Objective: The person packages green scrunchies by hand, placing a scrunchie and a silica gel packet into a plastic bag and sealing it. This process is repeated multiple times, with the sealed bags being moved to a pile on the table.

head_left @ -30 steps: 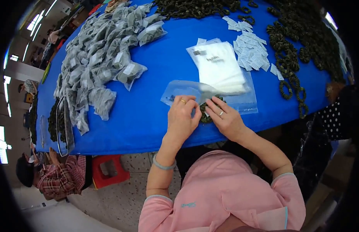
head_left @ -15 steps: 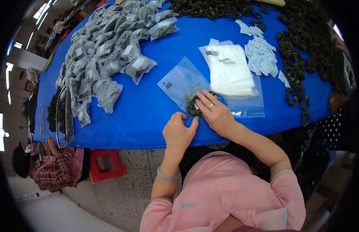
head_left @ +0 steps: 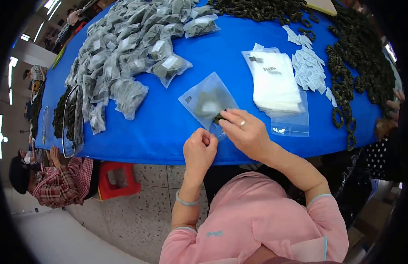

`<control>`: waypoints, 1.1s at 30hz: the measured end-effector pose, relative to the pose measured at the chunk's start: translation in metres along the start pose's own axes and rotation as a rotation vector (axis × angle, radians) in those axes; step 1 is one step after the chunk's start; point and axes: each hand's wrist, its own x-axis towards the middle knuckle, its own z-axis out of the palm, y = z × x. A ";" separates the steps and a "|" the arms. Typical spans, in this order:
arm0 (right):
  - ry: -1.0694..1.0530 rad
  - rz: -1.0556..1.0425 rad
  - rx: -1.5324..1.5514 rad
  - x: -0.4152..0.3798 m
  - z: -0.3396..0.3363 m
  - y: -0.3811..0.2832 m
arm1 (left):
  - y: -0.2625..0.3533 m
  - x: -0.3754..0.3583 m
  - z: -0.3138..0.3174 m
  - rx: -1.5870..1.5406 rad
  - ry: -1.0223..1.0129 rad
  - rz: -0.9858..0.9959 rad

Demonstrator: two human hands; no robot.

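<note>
Blue table (head_left: 164, 136): filled bags (head_left: 124, 53) heap on my left, dark green fabric rings (head_left: 373, 66) on my right.
Clear bag (head_left: 209, 94): lies before me between my hands and the heap, green fabric and a pale label inside.
Left hand (head_left: 198, 147): curled at the bag's near edge; I cannot tell whether it pinches the film.
Right hand (head_left: 245, 134): fingers together over dark fabric (head_left: 219, 117) at the mouth; thumb hidden, pinch unclear.
</note>
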 end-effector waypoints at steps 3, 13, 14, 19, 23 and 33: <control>0.029 0.199 -0.060 0.005 0.008 0.006 | 0.003 -0.007 -0.004 -0.089 -0.035 -0.058; -0.252 0.816 0.018 -0.019 -0.030 0.020 | 0.009 -0.054 0.012 -0.719 -0.112 -0.352; -0.193 0.771 0.006 -0.027 -0.041 0.016 | 0.012 -0.062 0.014 -0.762 -0.144 -0.409; -0.055 0.391 0.094 -0.057 -0.065 -0.026 | 0.014 -0.085 0.022 -0.871 -0.295 -0.575; -0.077 0.306 0.207 -0.072 -0.049 -0.039 | 0.015 -0.091 0.023 -1.011 -0.351 -0.664; -0.069 0.214 0.230 -0.083 -0.036 -0.043 | 0.011 -0.087 0.028 -1.250 -0.393 -0.744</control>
